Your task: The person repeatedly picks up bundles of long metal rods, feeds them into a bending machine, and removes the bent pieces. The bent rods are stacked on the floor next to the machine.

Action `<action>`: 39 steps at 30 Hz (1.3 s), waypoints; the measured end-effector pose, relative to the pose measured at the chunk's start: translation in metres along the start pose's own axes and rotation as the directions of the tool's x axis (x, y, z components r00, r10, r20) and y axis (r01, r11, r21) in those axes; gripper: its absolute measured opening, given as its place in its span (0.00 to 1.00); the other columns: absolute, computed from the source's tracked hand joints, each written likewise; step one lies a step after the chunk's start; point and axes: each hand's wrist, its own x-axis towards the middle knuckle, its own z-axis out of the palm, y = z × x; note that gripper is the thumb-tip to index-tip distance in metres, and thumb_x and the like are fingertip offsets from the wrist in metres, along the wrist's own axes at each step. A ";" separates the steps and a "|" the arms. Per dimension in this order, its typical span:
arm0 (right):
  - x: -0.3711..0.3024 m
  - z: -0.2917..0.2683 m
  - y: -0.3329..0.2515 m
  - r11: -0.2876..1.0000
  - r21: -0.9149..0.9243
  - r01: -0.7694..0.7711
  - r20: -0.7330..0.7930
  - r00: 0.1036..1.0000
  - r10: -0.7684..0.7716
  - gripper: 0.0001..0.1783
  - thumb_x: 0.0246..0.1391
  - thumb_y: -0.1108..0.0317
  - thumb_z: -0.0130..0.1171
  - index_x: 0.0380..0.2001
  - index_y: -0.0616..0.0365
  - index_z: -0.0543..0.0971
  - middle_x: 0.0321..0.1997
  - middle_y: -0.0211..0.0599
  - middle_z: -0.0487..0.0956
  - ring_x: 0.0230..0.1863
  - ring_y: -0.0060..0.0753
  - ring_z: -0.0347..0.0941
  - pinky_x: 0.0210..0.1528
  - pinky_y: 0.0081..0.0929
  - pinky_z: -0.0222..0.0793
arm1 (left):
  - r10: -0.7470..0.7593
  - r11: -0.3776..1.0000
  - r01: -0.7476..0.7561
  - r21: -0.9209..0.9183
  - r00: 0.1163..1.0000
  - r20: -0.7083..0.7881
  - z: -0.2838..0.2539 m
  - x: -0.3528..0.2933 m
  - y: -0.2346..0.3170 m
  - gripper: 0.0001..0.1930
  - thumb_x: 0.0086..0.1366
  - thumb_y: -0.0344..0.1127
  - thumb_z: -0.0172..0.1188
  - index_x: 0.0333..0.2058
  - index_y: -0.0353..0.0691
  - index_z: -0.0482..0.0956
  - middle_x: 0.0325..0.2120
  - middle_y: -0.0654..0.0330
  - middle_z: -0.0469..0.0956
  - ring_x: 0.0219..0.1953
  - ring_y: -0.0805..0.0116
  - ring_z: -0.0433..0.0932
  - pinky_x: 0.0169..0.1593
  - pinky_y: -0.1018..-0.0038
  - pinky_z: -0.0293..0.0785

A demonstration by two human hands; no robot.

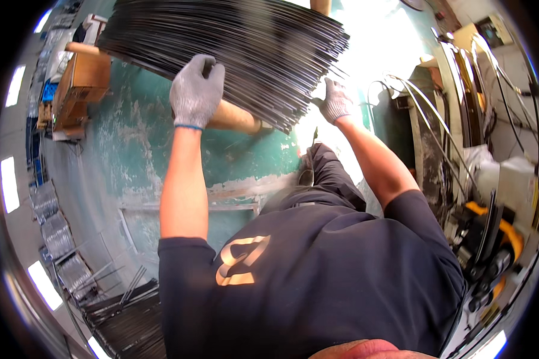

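Note:
A broad bundle of thin black rods [233, 45] lies across the upper middle, the ends at its right uneven. My left hand [196, 93], in a grey knit glove, is closed at the bundle's near edge, with fingers and thumb curled round the rods there. By the right-hand rod ends is my right hand [335, 102], also gloved. Its fingers stretch toward the ends, thumb apart, and strong glare washes out part of it. A tan round bar [236, 118] sticks out from under the bundle beside my left hand.
Brown boxes [85, 78] stand at the left, beyond the worn green floor [135, 140]. More black rods [129, 323] lie at the lower left. On the right are a machine with looping white hoses [428, 110] and yellow-and-black equipment [491, 245].

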 end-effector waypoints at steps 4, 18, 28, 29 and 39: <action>0.107 0.034 -0.006 0.995 -0.100 0.016 -0.029 0.999 -0.019 0.46 0.48 0.50 0.73 0.65 0.59 0.65 0.65 0.52 0.70 0.67 0.55 0.64 0.69 0.49 0.61 | -0.010 1.000 0.010 -0.001 1.000 -0.022 0.005 0.010 0.007 0.09 0.63 0.38 0.63 0.39 0.41 0.83 0.33 0.52 0.83 0.37 0.52 0.84 0.42 0.63 0.79; 0.201 0.060 -0.004 0.917 -0.312 0.248 0.140 0.967 -0.214 0.22 0.51 0.48 0.71 0.34 0.58 0.83 0.38 0.48 0.82 0.44 0.53 0.78 0.49 0.48 0.73 | -0.154 0.980 0.157 0.121 0.987 -0.035 0.012 0.032 0.010 0.10 0.59 0.30 0.66 0.40 0.36 0.84 0.39 0.49 0.84 0.42 0.48 0.83 0.49 0.59 0.78; 0.225 0.002 -0.040 0.975 -0.157 0.155 0.586 0.809 -0.034 0.19 0.56 0.56 0.63 0.41 0.60 0.87 0.44 0.53 0.86 0.49 0.52 0.83 0.52 0.44 0.79 | -0.061 0.991 0.070 0.111 0.995 -0.083 0.010 0.030 0.007 0.09 0.60 0.27 0.65 0.39 0.34 0.82 0.35 0.49 0.83 0.38 0.50 0.83 0.45 0.64 0.78; 0.227 0.002 -0.036 0.984 -0.106 0.146 0.608 0.792 -0.052 0.21 0.54 0.55 0.64 0.42 0.61 0.87 0.44 0.54 0.85 0.49 0.52 0.83 0.51 0.44 0.79 | -0.046 0.993 0.056 0.103 0.995 -0.092 0.010 0.029 0.006 0.09 0.60 0.27 0.65 0.39 0.34 0.82 0.35 0.49 0.83 0.38 0.50 0.83 0.45 0.64 0.78; 0.188 -0.058 -0.059 0.854 0.405 -0.328 0.739 0.667 -0.094 0.24 0.69 0.50 0.59 0.28 0.60 0.75 0.12 0.30 0.69 0.11 0.27 0.64 0.14 0.31 0.60 | 0.290 0.941 -0.220 0.256 0.915 -0.280 0.015 0.004 0.018 0.08 0.59 0.26 0.65 0.38 0.40 0.82 0.35 0.54 0.83 0.38 0.52 0.83 0.46 0.61 0.78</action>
